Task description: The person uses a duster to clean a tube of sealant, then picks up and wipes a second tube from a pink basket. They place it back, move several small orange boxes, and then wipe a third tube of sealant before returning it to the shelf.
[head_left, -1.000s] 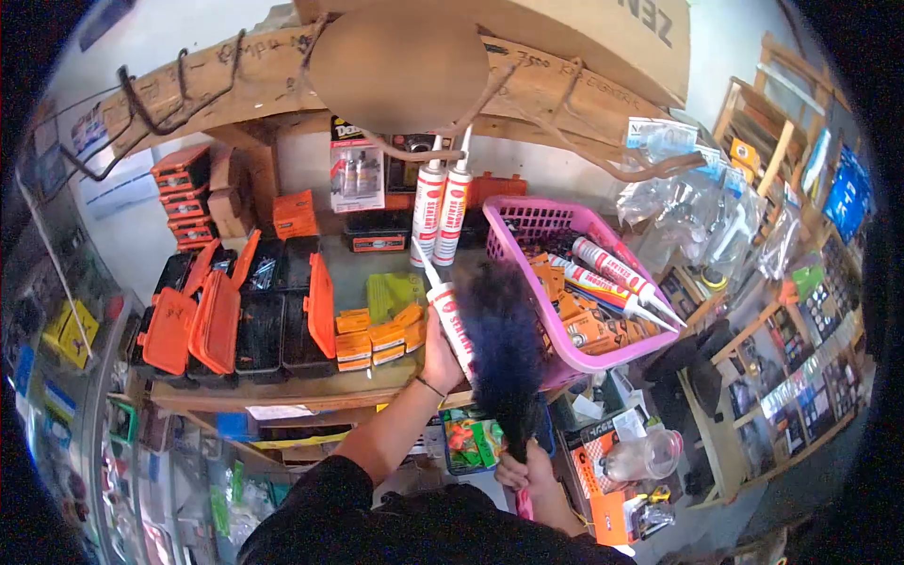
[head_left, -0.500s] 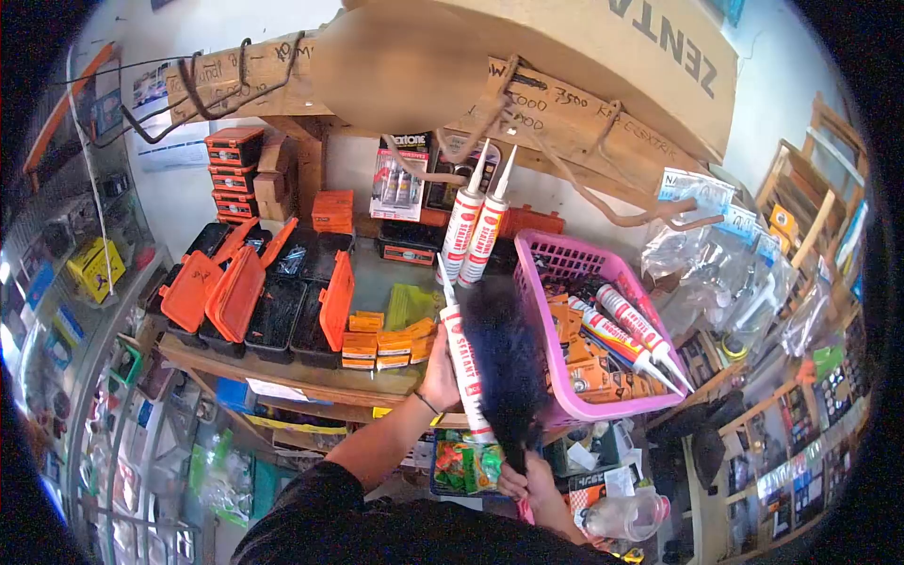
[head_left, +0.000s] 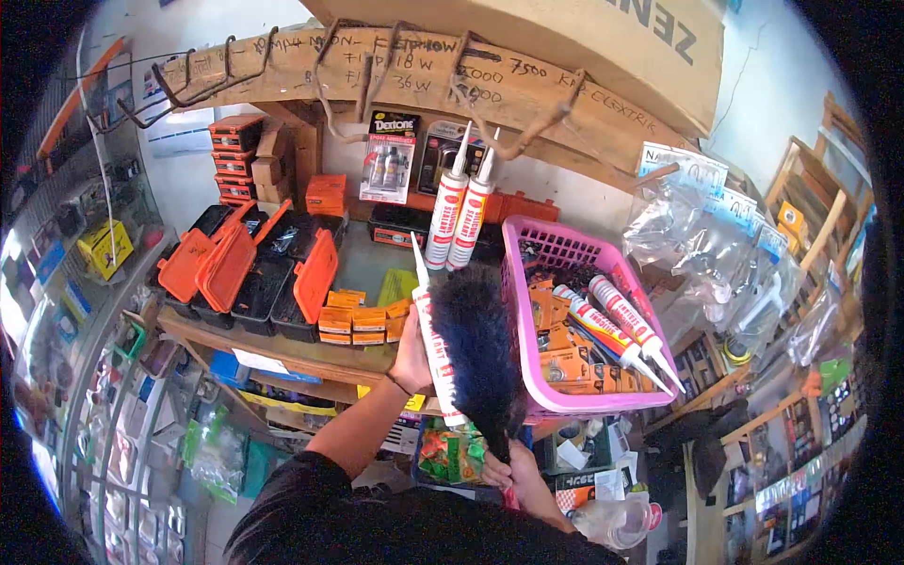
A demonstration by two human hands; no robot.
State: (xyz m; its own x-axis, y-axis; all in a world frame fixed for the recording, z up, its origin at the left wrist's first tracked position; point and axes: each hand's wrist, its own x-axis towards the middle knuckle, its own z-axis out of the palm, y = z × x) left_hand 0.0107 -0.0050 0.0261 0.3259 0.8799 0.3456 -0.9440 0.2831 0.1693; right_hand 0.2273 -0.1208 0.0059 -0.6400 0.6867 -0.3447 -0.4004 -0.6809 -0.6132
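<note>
My left hand is wrapped round a white sealant tube with red lettering, its nozzle pointing up. The black feather duster is in my right hand, gripped low on its handle. Its bristles lie against or just beside the tube's right side and hide part of it. Behind them, two more sealant tubes, a left one and a right one, stand upright on the shelf. Right of the duster is a pink basket holding sealant tubes and orange packets.
Black cases with open orange lids and small orange boxes occupy the shelf's left. Metal hooks jut from the wooden beam overhead. Plastic bags hang at right. A clear jar is below, near my right forearm.
My left hand and the held tube have moved slightly left and up, along with the duster. The duster's bristles look less smeared. The camera view has shifted a little.
</note>
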